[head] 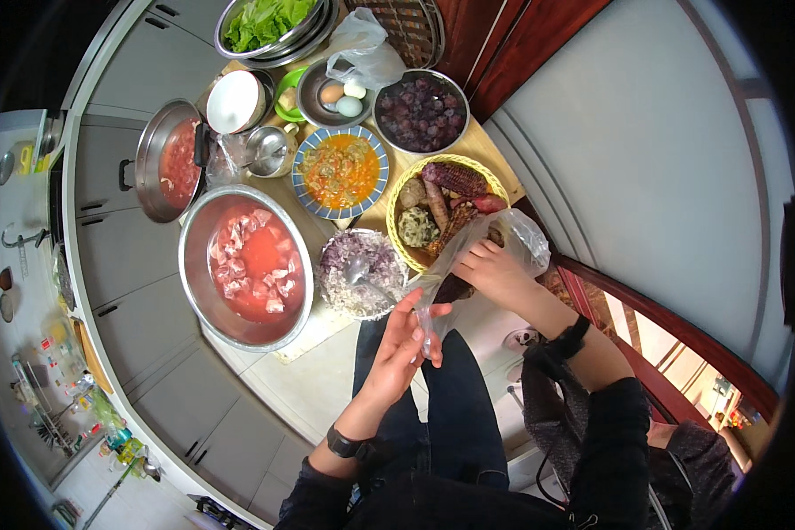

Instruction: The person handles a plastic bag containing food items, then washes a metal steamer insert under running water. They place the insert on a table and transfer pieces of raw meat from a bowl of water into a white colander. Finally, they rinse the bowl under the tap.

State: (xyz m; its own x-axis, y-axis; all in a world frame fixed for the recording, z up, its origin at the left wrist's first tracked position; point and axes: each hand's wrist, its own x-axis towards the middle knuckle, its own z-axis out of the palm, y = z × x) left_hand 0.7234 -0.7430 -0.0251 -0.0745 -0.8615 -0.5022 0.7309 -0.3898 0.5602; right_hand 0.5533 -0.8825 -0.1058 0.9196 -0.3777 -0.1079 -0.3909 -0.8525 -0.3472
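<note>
A clear plastic bag [530,238] lies partly over the front rim of a yellow woven basket [397,205]. That basket holds dark corn [455,177], root vegetables and a pale green mottled piece [418,227]. My left hand [404,341] pinches the bunched lower end of the bag, its fingers partly spread. Over the basket's near edge, my right hand [493,271] has its fingers curled at the bag's upper part; whether they close on the plastic or something in it cannot be told. Something dark shows through the bag beneath this hand. Left of the bag is a bowl of white and purple rice [351,298] with a spoon.
A large metal basin [189,291] of meat in reddish water stands at the left, near a pan [147,152]. Beyond are a plate of stew [341,173], a bowl of dark fruit [424,111], eggs [349,106] and lettuce [265,23]. Another person [689,464] is at the lower right.
</note>
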